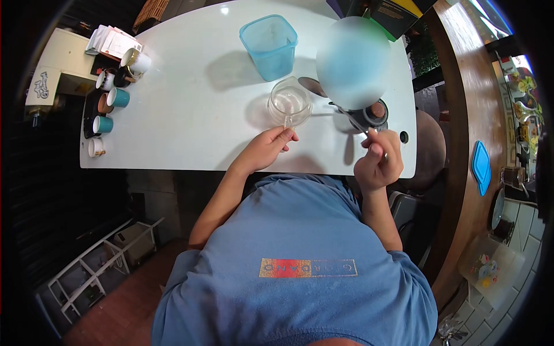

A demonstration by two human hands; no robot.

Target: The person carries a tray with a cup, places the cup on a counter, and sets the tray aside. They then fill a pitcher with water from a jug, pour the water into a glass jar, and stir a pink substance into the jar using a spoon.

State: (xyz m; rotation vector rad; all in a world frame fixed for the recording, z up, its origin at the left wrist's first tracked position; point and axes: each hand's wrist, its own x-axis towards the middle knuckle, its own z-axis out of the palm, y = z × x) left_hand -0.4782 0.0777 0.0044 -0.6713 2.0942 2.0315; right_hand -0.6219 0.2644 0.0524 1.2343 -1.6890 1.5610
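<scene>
Glass jug (289, 104) handle pinched in left hand (266, 149) fingers; right hand (378, 164) fingers clench a spoon (346, 112)

Clear glass jug (289, 104) upright on white table; thin spoon (353, 120) tilted beside it

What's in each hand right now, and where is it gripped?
Left hand: glass cup, by its handle. Right hand: spoon, pinched at the handle's end.
</scene>
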